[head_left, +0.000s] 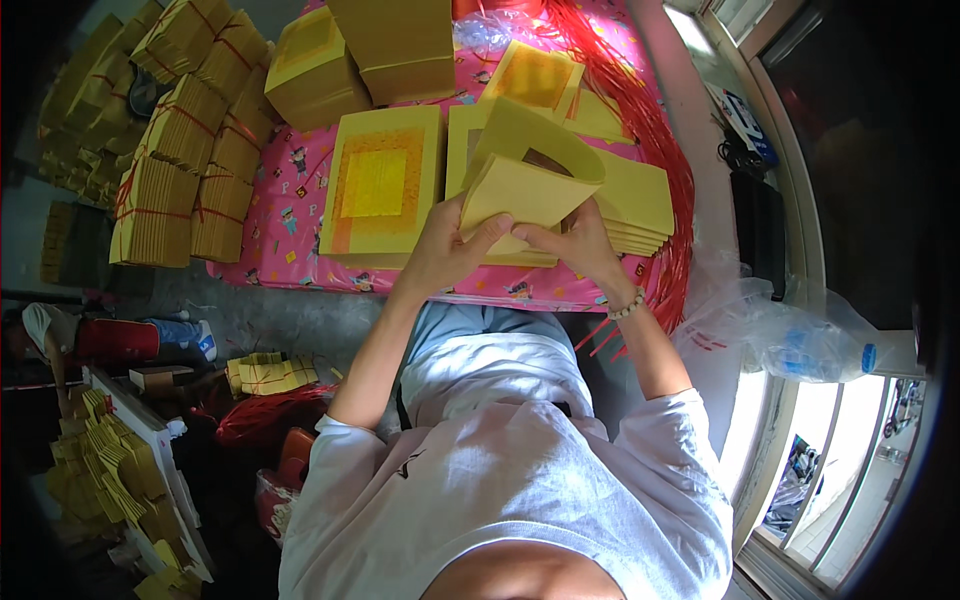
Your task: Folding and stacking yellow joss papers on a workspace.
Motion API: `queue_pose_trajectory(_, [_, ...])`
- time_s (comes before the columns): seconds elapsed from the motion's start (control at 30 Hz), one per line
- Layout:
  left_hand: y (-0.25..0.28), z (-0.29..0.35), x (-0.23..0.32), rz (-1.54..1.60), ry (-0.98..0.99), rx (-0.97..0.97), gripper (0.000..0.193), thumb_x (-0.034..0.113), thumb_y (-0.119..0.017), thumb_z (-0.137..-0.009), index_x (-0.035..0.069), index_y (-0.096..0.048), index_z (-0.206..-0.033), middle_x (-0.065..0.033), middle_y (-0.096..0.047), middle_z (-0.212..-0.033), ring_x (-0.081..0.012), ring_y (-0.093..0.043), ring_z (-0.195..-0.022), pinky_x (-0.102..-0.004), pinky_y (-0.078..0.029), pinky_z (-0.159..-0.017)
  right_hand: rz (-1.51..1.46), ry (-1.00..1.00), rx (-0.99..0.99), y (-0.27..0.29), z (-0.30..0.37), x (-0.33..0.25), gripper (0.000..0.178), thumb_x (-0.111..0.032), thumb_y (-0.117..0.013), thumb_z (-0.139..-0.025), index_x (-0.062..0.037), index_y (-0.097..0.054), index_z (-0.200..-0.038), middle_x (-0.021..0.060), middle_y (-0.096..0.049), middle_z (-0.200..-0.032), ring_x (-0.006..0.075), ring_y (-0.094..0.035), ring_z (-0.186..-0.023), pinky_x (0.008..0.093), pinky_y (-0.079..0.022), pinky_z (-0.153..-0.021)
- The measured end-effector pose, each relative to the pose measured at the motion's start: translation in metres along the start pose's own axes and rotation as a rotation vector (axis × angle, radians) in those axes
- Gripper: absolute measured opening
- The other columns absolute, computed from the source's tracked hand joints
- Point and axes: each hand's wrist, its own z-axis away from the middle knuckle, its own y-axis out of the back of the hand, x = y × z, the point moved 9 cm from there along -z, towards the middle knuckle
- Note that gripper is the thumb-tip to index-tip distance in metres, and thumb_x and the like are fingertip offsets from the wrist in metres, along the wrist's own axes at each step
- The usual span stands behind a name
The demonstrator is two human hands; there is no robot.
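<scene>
A sheaf of yellow paper (525,190) is folded over in a loose loop, its open edges toward me. My left hand (448,245) grips its near left edge, thumb on top. My right hand (582,245) holds the near right side, with its thumb close to the left one; a beaded bracelet is on that wrist. Left of the sheaf lies a thick stack of yellow paper (338,165) with an orange and gold square on top. To the right is a pile of folded yellow paper (635,195), partly behind my right hand.
A pink patterned cloth (275,225) covers the table. Red strings (672,160) hang along its right edge. Tied yellow bundles (160,205) rise at the left; taller paper blocks (405,65) stand behind. A plastic bag (790,325) hangs at right. Another person (60,330) is at far left.
</scene>
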Motion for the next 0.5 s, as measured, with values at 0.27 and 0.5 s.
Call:
queue_pose_trajectory(0.27, [0.019,0.001,0.040,-0.301,-0.357,0.349,0.046,0.009,-0.070,-0.082,0.000,-0.044,-0.119,-0.0089,-0.054,-0.115,-0.0151,-0.052,-0.107,-0.0285,-0.040,-0.093,-0.112,-0.023,0.052,-0.008,-0.001,-0.015,0.052,-0.006,-0.075,-0.077,-0.0021,-0.051,-0.123,0.0063,-0.061,-0.113,0.0133,-0.057,-0.104,0.0286,-0.046,-0.091])
queue_pose_trajectory(0.5, [0.024,-0.005,0.014,0.081,-0.224,0.274,0.034,0.000,-0.064,-0.084,0.000,-0.049,-0.115,-0.0078,-0.060,-0.110,-0.0111,-0.055,-0.101,-0.0254,-0.044,-0.088,-0.161,0.004,0.086,-0.015,-0.010,-0.016,0.050,-0.004,-0.071,-0.080,-0.0007,-0.047,-0.124,0.0058,-0.058,-0.114,0.0123,-0.056,-0.104,0.0278,-0.046,-0.091])
